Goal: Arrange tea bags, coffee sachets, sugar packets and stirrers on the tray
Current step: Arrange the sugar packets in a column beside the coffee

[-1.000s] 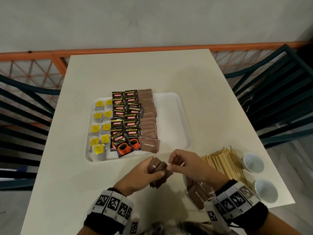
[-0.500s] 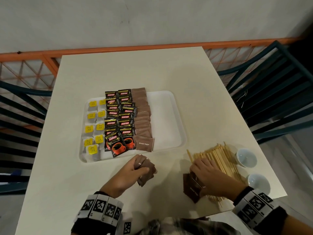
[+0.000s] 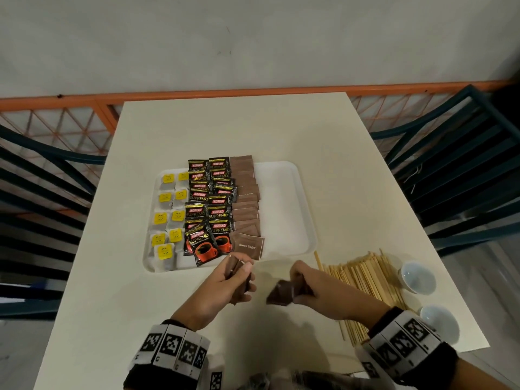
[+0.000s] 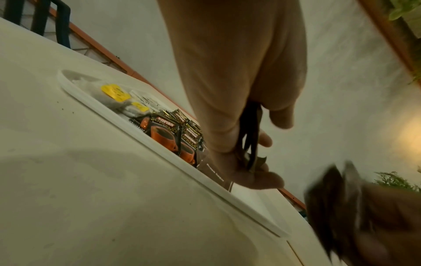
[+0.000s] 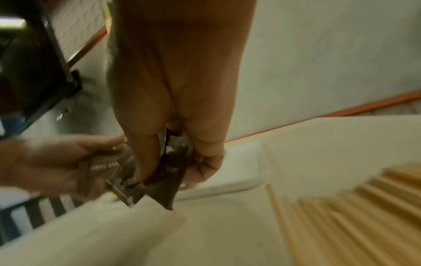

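Observation:
A white tray (image 3: 284, 198) on the table holds yellow-tagged tea bags (image 3: 166, 218) at its left, black coffee sachets (image 3: 209, 212) in the middle and a column of brown sugar packets (image 3: 246, 201) beside them. My left hand (image 3: 230, 280) grips a small stack of brown sugar packets (image 3: 239, 273) just in front of the tray. My right hand (image 3: 312, 288) grips another bunch of sugar packets (image 3: 281, 294) above the table, a little right of the left hand. Wooden stirrers (image 3: 363, 282) lie in a heap on the table at the right.
Two small white cups (image 3: 416, 277) stand near the table's right edge beside the stirrers. The right half of the tray is bare. Dark blue chairs (image 3: 461, 175) flank the table; an orange railing (image 3: 84, 102) runs behind it.
My right hand went down to the packets beside the stirrers, took hold of a bunch and now carries it left toward the left hand. The left hand kept its stack near the tray.

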A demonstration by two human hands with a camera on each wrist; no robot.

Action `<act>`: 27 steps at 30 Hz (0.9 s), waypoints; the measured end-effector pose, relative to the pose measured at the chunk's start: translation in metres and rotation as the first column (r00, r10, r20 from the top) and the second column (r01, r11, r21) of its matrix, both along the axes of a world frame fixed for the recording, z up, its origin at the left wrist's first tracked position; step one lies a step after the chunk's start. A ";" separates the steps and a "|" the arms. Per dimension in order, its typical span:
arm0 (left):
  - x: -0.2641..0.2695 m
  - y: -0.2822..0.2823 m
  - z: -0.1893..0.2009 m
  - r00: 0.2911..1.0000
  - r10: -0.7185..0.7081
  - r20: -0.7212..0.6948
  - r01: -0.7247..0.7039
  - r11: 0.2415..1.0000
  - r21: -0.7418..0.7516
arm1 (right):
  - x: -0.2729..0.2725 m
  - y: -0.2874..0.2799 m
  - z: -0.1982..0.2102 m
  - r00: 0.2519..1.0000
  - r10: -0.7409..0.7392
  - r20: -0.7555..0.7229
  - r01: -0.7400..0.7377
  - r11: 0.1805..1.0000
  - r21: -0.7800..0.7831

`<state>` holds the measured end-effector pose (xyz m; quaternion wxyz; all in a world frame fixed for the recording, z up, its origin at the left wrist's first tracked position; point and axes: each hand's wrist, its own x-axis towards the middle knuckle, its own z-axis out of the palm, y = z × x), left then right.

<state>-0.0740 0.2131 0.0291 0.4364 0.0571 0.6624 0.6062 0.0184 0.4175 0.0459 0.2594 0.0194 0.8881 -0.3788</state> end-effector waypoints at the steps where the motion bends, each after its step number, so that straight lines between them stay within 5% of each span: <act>1: 0.000 0.000 0.001 1.000 0.005 -0.003 -0.005 1.000 0.000 | -0.008 -0.004 0.004 0.999 -0.034 0.003 0.034 0.997 -0.069; 6: -0.002 0.000 0.007 0.991 0.035 0.131 -0.049 0.994 0.103 | -0.046 -0.033 0.008 0.990 -0.137 -0.041 0.114 0.929 -0.353; 12: -0.008 -0.005 0.017 0.970 0.181 0.163 -0.210 0.959 0.189 | -0.068 -0.063 0.003 0.963 -0.174 -0.208 0.120 0.961 -0.250; 19: -0.014 -0.014 0.020 0.955 0.271 0.120 -0.290 0.935 0.203 | -0.070 -0.072 -0.003 0.924 -0.260 -0.279 0.130 0.903 -0.409; 27: -0.013 -0.023 0.013 0.931 0.303 0.203 -0.349 0.901 0.256 | -0.074 -0.065 -0.006 0.896 -0.402 -0.186 0.259 0.816 -0.517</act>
